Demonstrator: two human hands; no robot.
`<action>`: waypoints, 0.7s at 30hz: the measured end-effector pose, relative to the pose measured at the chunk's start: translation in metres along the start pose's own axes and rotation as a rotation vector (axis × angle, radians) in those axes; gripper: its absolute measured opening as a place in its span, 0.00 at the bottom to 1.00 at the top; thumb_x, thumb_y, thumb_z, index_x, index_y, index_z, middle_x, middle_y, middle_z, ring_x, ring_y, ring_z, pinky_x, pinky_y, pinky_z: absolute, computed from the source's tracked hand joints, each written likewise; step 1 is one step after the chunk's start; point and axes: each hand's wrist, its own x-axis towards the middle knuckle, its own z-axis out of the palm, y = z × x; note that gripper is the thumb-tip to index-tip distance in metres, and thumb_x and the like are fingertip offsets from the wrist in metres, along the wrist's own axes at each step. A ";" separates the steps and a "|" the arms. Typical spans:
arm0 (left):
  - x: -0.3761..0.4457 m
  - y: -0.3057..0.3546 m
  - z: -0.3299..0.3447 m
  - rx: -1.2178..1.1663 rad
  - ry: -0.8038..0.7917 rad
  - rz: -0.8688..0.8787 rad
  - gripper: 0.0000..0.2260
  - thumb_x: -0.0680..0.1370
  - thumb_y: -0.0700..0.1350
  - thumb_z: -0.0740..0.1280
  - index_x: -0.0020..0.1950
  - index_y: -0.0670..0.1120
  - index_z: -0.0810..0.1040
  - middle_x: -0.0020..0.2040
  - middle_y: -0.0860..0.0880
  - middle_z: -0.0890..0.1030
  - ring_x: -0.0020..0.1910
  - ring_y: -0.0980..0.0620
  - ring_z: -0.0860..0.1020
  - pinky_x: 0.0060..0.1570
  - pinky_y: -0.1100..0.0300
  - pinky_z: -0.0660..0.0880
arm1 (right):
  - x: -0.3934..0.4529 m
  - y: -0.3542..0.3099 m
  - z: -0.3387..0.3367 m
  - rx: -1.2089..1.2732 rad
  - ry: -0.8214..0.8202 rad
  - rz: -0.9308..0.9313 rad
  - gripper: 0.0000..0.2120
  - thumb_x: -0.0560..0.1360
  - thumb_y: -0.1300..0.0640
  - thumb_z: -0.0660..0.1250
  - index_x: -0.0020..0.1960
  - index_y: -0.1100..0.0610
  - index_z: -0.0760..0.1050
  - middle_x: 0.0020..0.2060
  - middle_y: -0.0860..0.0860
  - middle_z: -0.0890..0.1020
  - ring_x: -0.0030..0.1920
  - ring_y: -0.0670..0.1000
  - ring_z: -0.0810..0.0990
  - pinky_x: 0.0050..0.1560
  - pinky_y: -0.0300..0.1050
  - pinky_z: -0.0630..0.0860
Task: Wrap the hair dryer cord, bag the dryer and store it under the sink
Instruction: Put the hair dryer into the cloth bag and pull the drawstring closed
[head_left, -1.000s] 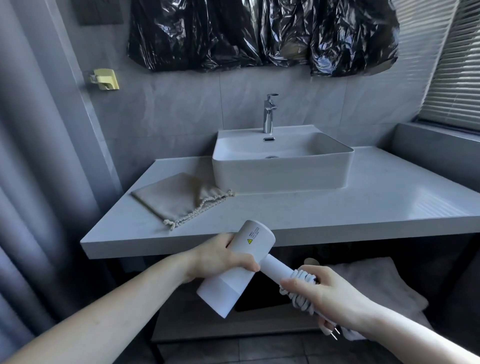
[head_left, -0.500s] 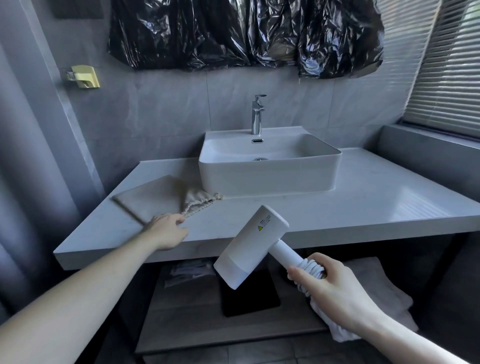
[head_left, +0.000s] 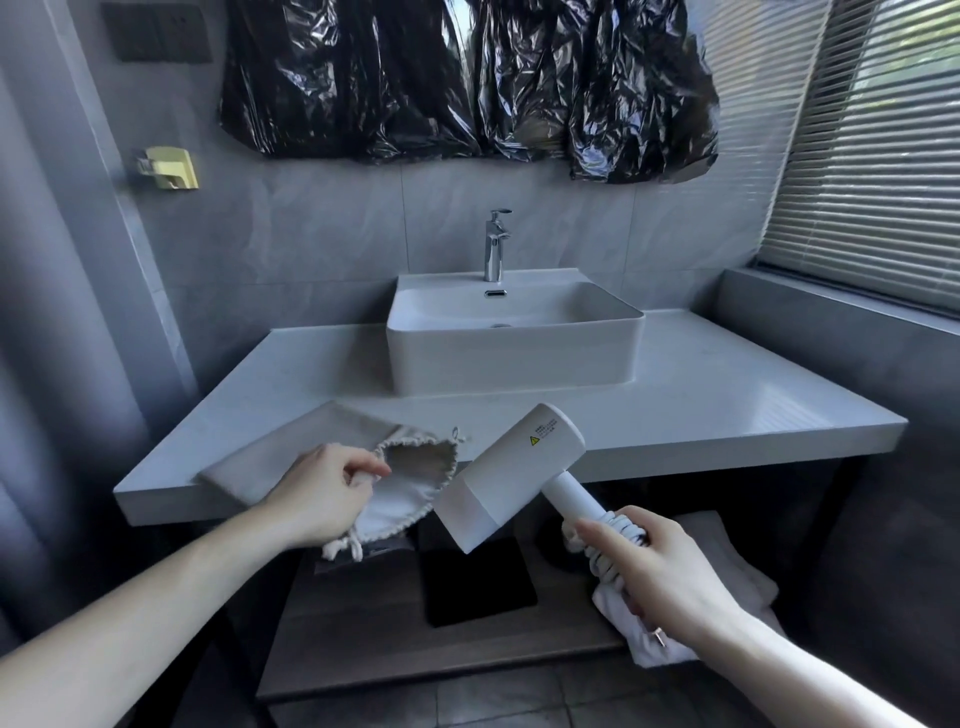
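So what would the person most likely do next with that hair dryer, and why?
Probably slide the hair dryer head-first into the cloth bag. The left hand pinches the bag's rim so its mouth gapes toward the dryer, and the right hand grips the handle with the cord already wound around it, the dryer's head just beside the opening.

Sign: a small yellow warning triangle on the white barrel of the hair dryer (head_left: 511, 475), up and to the left of the fingers (head_left: 605, 538) of the right hand (head_left: 662, 577) that grip the handle.
Print: a few short lines of tiny grey text just above that triangle, on the same barrel; too small to read.
Brand: none legible on the dryer.
Numbers: none can be made out.
Other surfaces: no readable lettering.
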 end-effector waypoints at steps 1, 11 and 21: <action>-0.017 0.005 0.001 -0.022 -0.012 -0.002 0.11 0.81 0.43 0.66 0.56 0.57 0.85 0.47 0.56 0.85 0.26 0.58 0.82 0.33 0.65 0.77 | -0.006 0.001 -0.002 0.003 0.014 -0.004 0.09 0.77 0.50 0.74 0.43 0.54 0.85 0.30 0.47 0.84 0.30 0.44 0.78 0.33 0.34 0.74; -0.141 0.045 0.050 -0.313 -0.020 0.021 0.38 0.65 0.48 0.73 0.77 0.51 0.74 0.56 0.64 0.71 0.45 0.52 0.83 0.50 0.53 0.84 | -0.079 0.006 -0.023 -0.062 0.045 0.007 0.12 0.79 0.47 0.73 0.44 0.56 0.82 0.24 0.45 0.78 0.24 0.46 0.71 0.22 0.37 0.67; -0.212 0.073 0.107 -0.527 -0.041 -0.005 0.28 0.67 0.44 0.72 0.61 0.69 0.73 0.57 0.55 0.70 0.48 0.53 0.83 0.44 0.58 0.84 | -0.125 -0.011 -0.040 -0.765 0.089 -0.249 0.18 0.72 0.34 0.72 0.43 0.48 0.76 0.34 0.48 0.83 0.31 0.44 0.81 0.28 0.38 0.73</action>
